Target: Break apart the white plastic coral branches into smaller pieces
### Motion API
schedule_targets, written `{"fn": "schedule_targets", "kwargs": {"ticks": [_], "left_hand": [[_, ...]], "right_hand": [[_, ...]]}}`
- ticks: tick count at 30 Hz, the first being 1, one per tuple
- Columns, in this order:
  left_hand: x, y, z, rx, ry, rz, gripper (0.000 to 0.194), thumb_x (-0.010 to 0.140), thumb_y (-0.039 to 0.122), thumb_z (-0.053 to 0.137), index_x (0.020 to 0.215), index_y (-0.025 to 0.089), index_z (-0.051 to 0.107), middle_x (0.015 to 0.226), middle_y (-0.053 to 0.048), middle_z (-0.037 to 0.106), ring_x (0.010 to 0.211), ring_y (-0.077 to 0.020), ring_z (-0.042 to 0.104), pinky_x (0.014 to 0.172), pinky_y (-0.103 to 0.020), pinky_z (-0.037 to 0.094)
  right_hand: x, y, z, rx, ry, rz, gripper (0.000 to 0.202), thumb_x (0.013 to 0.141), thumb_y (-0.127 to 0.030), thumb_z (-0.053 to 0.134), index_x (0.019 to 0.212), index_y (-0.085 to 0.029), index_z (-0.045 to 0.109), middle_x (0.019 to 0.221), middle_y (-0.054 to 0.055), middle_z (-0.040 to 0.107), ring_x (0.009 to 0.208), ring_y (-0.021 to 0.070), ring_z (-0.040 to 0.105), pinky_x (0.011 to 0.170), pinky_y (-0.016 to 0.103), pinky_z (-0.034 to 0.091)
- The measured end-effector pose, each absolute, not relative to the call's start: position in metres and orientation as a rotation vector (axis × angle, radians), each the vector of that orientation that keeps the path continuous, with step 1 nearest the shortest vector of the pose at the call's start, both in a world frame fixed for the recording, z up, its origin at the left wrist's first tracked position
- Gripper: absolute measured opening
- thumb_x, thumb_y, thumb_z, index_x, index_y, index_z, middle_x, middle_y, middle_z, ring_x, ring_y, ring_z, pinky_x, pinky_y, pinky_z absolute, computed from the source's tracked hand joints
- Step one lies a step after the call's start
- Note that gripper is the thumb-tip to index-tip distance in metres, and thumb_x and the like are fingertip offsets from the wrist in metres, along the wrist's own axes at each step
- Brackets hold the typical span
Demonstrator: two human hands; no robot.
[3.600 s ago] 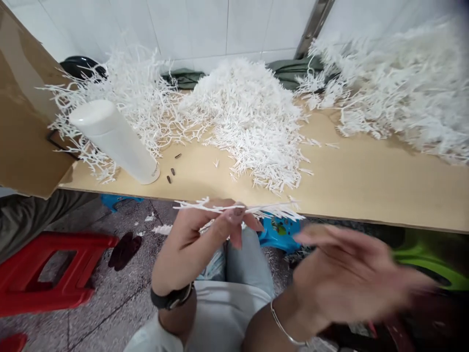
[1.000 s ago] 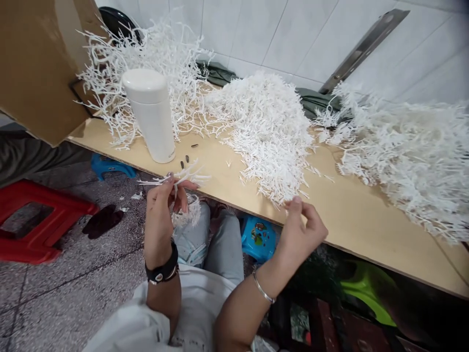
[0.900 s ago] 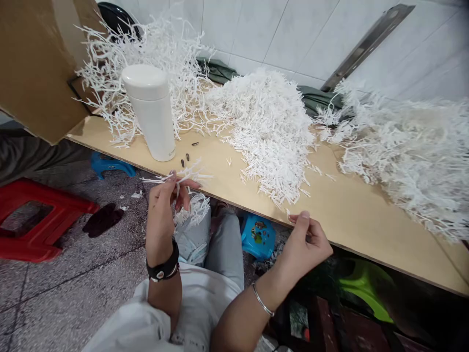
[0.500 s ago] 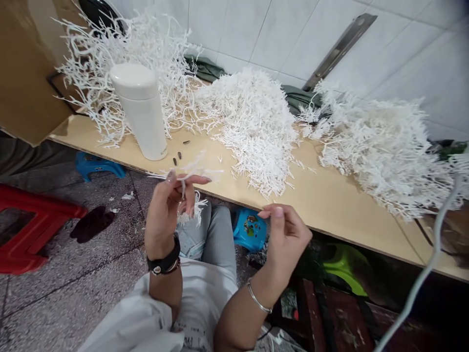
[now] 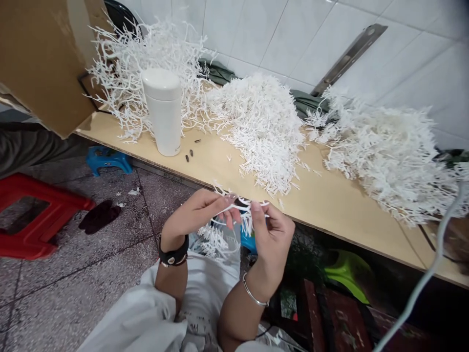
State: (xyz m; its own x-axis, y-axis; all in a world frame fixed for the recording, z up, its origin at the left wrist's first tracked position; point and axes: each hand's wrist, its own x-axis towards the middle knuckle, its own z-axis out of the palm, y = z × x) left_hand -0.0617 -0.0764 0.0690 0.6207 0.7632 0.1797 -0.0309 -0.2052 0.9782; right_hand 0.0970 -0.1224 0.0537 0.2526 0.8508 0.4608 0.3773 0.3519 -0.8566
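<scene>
A thin white branched piece (image 5: 240,208) stretches between my two hands, just off the table's front edge. The fingers of my left hand (image 5: 207,210) are closed on its left part. On its right part, my right hand (image 5: 273,230) pinches with thumb and fingers. More white strands (image 5: 213,240) lie below, over my lap. Behind my hands, a heap of small white pieces (image 5: 262,122) covers the middle of the table (image 5: 208,168). Longer branched white pieces (image 5: 142,54) are piled at the left, and another white heap (image 5: 388,151) sits at the right.
A white bottle (image 5: 163,112) stands at the table's left, beside several small dark seeds (image 5: 191,152). A cardboard box (image 5: 44,63) is at far left. Red (image 5: 32,215) and blue (image 5: 108,159) stools stand on the floor. A pale cable (image 5: 427,269) crosses the right side.
My hands have come together. My right hand, apart from the white piece before, now grips its right part. My left hand has turned and moved right. The view has shifted slightly.
</scene>
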Motion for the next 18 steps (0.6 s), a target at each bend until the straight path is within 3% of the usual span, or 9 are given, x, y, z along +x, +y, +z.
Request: {"fn": "schedule_targets", "kwargs": {"ticks": [3,6,10,14,18], "left_hand": [[-0.067,-0.077,0.066,1.609,0.847,0.868,0.048,0.093,0.05,0.043,0.085,0.015,0.076,0.08,-0.007,0.075,0.075,-0.0157,0.066,0.073,-0.026,0.049],[-0.072,-0.076,0.063,1.522,1.069,1.139,0.044,0.093,0.047,0.044,0.088,0.016,0.075,0.084,-0.007,0.076,0.081,-0.0166,0.067,0.078,-0.027,0.05],[-0.074,-0.082,0.065,1.605,0.98,1.346,0.035,0.095,0.039,0.043,0.097,0.02,0.072,0.1,-0.005,0.073,0.098,-0.0165,0.064,0.09,-0.028,0.046],[-0.064,-0.086,0.072,1.916,0.766,1.197,0.029,0.093,0.034,0.051,0.116,0.022,0.064,0.121,-0.005,0.065,0.116,-0.017,0.055,0.102,-0.03,0.038],[-0.05,-0.081,0.073,2.147,0.572,0.824,0.024,0.092,0.036,0.051,0.1,0.018,0.066,0.096,-0.004,0.07,0.093,-0.0158,0.061,0.086,-0.028,0.044]], "right_hand": [[0.103,-0.129,0.058,-1.233,-1.09,0.372,0.042,0.086,-0.035,0.059,0.054,-0.017,0.038,0.052,-0.007,0.026,0.049,0.0052,0.023,0.046,0.022,0.019],[0.115,-0.136,0.062,-1.185,-0.842,0.285,0.043,0.082,-0.04,0.063,0.053,-0.017,0.04,0.051,-0.006,0.028,0.048,0.0059,0.026,0.046,0.023,0.022],[0.13,-0.145,0.059,-1.213,-0.915,0.341,0.043,0.079,-0.039,0.066,0.052,-0.017,0.041,0.05,-0.006,0.033,0.049,0.0064,0.027,0.046,0.023,0.022],[0.13,-0.147,0.05,-1.271,-1.16,0.481,0.039,0.08,-0.035,0.066,0.054,-0.016,0.044,0.051,-0.006,0.03,0.049,0.0058,0.025,0.047,0.023,0.02],[0.116,-0.143,0.05,-1.266,-1.084,0.585,0.04,0.081,-0.04,0.063,0.055,-0.016,0.045,0.051,-0.006,0.033,0.049,0.0056,0.027,0.046,0.022,0.023]]}}
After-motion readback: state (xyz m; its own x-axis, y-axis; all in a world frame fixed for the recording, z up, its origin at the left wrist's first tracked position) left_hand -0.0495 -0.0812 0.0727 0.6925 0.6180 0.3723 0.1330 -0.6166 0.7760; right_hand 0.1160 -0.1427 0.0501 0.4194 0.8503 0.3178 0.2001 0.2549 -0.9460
